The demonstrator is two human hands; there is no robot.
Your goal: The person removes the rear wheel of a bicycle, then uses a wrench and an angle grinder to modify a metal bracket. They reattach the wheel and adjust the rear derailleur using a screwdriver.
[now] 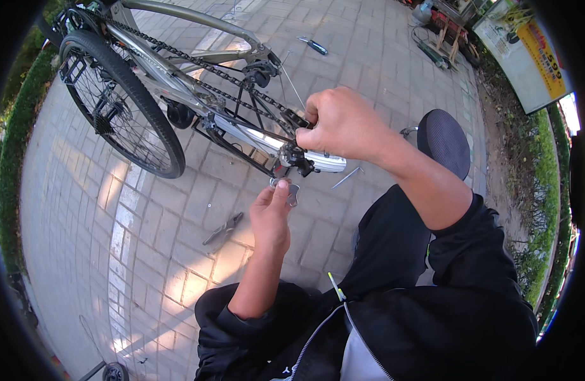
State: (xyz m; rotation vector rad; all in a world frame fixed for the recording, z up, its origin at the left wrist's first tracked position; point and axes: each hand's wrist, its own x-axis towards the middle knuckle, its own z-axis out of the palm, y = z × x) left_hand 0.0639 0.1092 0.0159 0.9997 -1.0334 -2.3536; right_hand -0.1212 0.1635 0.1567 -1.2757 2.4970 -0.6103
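A grey bicycle frame point(197, 71) lies with its rear end toward me, a black derailleur point(295, 156) at that end. The bicycle chain point(235, 81) runs along it into the fingers of my right hand point(337, 124), which are closed on it; the exact grip is partly hidden. Just below the derailleur, my left hand point(271, 214) pinches a small shiny metal piece point(293, 195) between thumb and fingers. A white mudguard point(327, 162) shows beneath my right hand.
A bicycle wheel point(130, 105) with a black tyre is at the left. On the paving lie pliers point(223, 229), a hex key point(347, 178) and a blue-black hand tool point(313, 46). My shoe point(443, 143) is to the right. A power tool point(432, 54) and a signboard point(524, 57) stand far right.
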